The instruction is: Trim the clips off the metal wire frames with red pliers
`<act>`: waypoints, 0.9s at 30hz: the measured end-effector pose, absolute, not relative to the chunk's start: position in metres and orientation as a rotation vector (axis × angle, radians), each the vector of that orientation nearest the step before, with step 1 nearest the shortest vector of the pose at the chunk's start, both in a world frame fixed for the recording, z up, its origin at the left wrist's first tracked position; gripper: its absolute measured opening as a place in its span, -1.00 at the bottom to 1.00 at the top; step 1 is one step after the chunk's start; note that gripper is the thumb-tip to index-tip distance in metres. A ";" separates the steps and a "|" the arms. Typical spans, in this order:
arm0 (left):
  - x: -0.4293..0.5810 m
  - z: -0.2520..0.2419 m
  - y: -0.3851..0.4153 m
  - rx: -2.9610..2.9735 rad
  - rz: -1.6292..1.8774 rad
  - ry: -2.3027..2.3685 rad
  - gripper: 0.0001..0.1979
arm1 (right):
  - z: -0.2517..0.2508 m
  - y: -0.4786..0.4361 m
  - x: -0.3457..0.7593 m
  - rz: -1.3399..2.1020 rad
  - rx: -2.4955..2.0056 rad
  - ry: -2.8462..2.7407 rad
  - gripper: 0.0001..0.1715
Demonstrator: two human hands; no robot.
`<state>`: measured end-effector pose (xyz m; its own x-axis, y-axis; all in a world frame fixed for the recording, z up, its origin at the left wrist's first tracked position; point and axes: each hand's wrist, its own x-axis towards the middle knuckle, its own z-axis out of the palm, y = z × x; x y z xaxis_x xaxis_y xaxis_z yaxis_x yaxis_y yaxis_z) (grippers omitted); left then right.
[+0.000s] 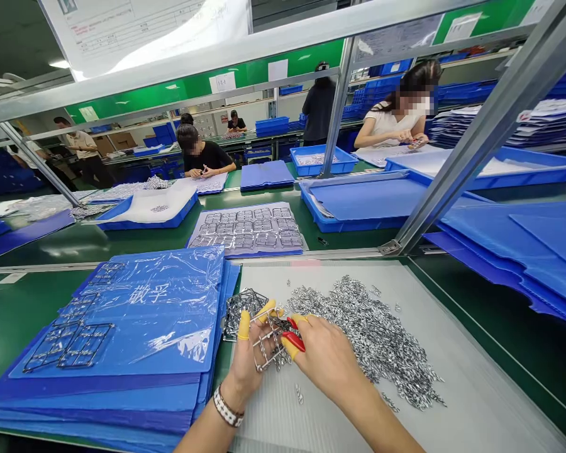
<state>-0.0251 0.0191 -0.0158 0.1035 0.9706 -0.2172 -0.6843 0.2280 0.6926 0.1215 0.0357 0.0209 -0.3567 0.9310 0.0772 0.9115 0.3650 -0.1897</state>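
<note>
My left hand (246, 362), with yellow finger cots on its fingertips, holds up a thin metal frame (262, 365) with small parts inside its bars. In my right hand (329, 355) is a pair of red-handled nippers (294, 341). Their jaws are at the frame's upper right side; whether the blades are closed is too small to tell. More metal frames (239, 314) lie heaped just behind my left hand. A large pile of small silver metal pieces (377, 340) spreads over the pale sheet (311, 421) to the right.
On the left, several blue plastic sheets (174, 314) are stacked, with dark wire frames (85, 345) on top. Beyond the rail lies a sheet of laid-out frames (248, 228), beside blue trays (358, 201). A metal post (481, 145) slants up at right. Co-workers sit across the bench.
</note>
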 end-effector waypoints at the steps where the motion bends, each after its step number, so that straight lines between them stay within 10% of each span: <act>1: -0.026 -0.016 0.019 0.482 1.291 0.741 -0.34 | 0.021 0.036 0.121 0.183 -1.667 -2.449 -0.80; 27: -0.029 -0.019 0.020 0.437 1.372 0.734 -0.35 | 0.009 0.025 0.119 0.166 -1.687 -2.505 -0.83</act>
